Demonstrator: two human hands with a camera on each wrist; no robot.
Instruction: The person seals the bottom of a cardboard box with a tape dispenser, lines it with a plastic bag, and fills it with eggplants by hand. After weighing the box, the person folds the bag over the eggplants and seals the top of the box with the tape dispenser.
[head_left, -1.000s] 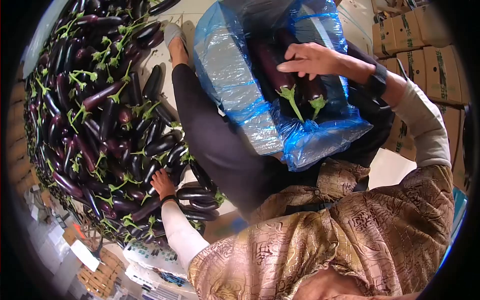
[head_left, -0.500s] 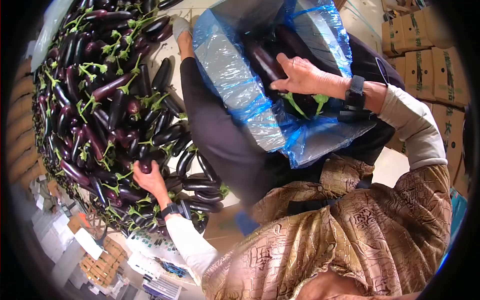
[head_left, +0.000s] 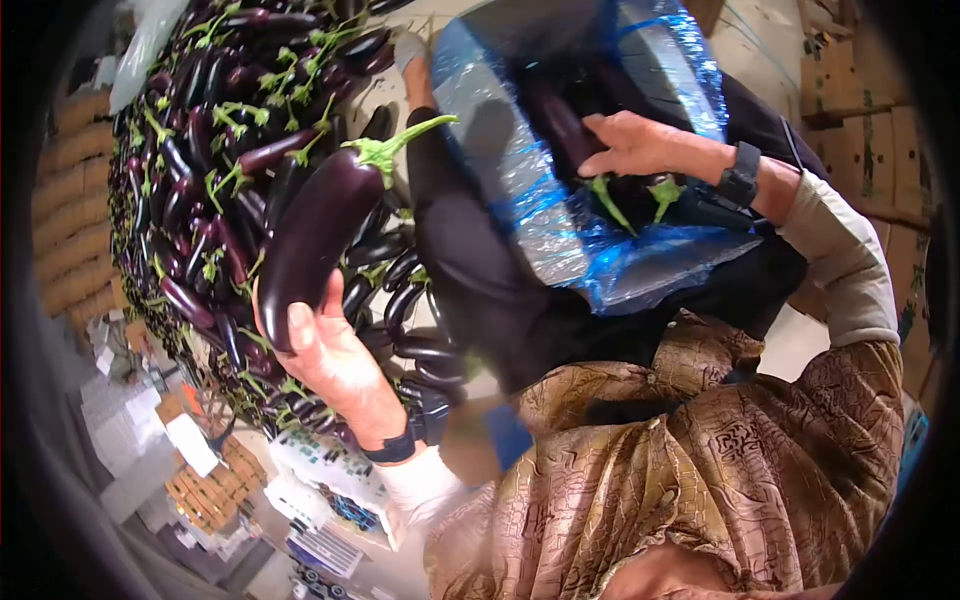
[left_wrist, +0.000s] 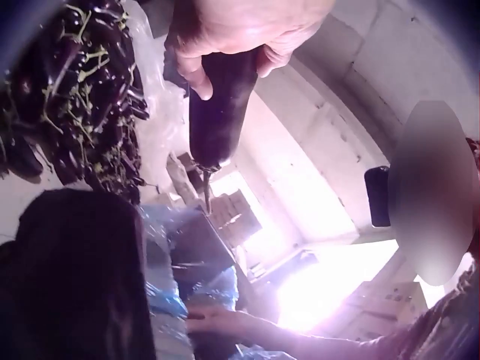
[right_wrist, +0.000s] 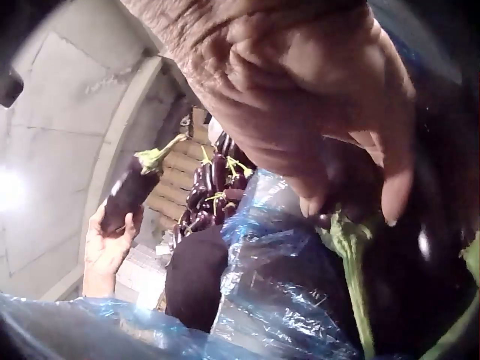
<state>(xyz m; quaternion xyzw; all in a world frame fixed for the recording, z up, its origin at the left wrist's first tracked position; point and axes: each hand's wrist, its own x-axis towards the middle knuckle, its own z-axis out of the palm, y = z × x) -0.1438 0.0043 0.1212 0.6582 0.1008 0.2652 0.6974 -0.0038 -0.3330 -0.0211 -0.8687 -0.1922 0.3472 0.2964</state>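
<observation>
A large dark purple eggplant (head_left: 318, 225) with a green stem is raised in my left hand (head_left: 335, 365), whose fingers and thumb grip its lower end. The left wrist view shows that hand (left_wrist: 244, 30) round the same eggplant (left_wrist: 219, 112). Inside a blue plastic liner (head_left: 500, 190) between the legs, my right hand (head_left: 650, 150) lies over an eggplant (head_left: 560, 120). In the right wrist view the fingertips of that hand (right_wrist: 300, 97) touch the eggplant near its green stem (right_wrist: 351, 262); how firmly they hold it is hidden.
A big heap of eggplants (head_left: 215, 160) covers the floor at the left. Stacked cardboard cartons (head_left: 865, 150) stand at the right, and more cartons (head_left: 75, 215) at the far left. My left leg (head_left: 470, 260) lies between heap and liner.
My left hand has come up from the heap with an eggplant, which now hangs above the others. My right hand has stayed inside the liner, over the eggplants there.
</observation>
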